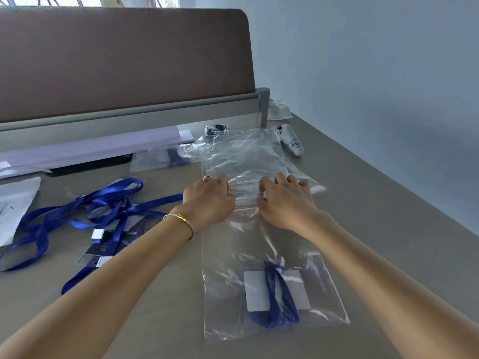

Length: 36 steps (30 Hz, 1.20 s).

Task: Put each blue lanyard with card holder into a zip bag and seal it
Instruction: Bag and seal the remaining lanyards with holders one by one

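Far left: paper sheet (15,203) lying flat at the table (388,203) edge, out of the way. Next to it, a tangle of lanyards (103,211) with clear holders (108,250), heaped within easy reach of the left arm, presumably waiting their turn. Behind, a filled bag (160,159) parked near the partition (124,60), probably a finished one set aside.

Centre: left hand (210,200), fingers curled down onto the mouth of the near bag (259,255), pinching at the red zip line (243,183). Placed there, apparently, to pin one end of the seal. Right hand (285,200) just beside it, fingers bent and pressing the same strip, thumb hidden underneath, so pinch or mere press cannot be told apart with certainty. Gap between the two hands short, suited to closing the zip in stages.

Nearer the camera: folded lanyard (280,299) and its card (259,291) resting at the bag's closed end, well clear of the seal. Spare empty bag (248,149) lying beyond the hands. Far right: white controller (293,143) against the wall side.
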Motion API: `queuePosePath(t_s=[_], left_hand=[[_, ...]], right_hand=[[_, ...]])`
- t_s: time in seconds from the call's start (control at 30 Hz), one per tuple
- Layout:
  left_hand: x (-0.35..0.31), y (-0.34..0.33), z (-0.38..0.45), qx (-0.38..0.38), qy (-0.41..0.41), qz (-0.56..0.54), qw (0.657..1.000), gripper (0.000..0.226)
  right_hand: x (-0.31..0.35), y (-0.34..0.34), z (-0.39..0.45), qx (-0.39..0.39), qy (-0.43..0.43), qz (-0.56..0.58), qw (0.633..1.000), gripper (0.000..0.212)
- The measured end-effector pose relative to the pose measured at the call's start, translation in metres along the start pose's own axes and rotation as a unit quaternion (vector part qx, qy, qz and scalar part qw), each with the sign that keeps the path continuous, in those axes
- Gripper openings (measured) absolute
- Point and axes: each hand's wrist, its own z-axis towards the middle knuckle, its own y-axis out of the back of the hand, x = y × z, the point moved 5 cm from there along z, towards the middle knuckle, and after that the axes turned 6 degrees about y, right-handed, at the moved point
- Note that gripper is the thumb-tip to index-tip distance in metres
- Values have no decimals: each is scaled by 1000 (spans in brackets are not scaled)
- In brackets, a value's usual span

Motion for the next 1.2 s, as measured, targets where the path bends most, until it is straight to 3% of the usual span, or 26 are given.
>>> queuePosePath(t_s=[0.17, 0.27, 0.33, 0.37, 0.5, 0.7, 0.83, 1.0, 1.2], left_hand=[[22, 11, 12, -54, 22, -13, 998, 14], [31, 16, 18, -102, 18, -44, 994, 21], [33, 16, 22, -116, 9, -54, 992, 12], [34, 16, 25, -124, 5, -59, 991, 4], [37, 16, 33, -145, -29, -107, 983, 11], [32, 32, 39, -159, -76, -216, 960, 13], [29, 41, 41, -134, -104, -272, 947, 12], [34, 49, 41, -115, -128, -273, 946, 42], [32, 52, 36, -141, -132, -301, 934, 37]], right_hand=[[-12, 7, 18, -42, -38, 93, 994, 19], [-24, 9, 27, -56, -75, 168, 981, 21], [-28, 11, 33, -85, -82, 164, 979, 22], [-29, 13, 37, -105, -80, 152, 980, 21], [-11, 25, 51, -172, -15, 159, 972, 16], [25, 36, 73, -68, 103, 218, 968, 20], [29, 39, 81, -84, 122, 220, 964, 8], [27, 41, 84, -107, 126, 214, 963, 6], [37, 45, 76, -99, 164, 230, 954, 4]])
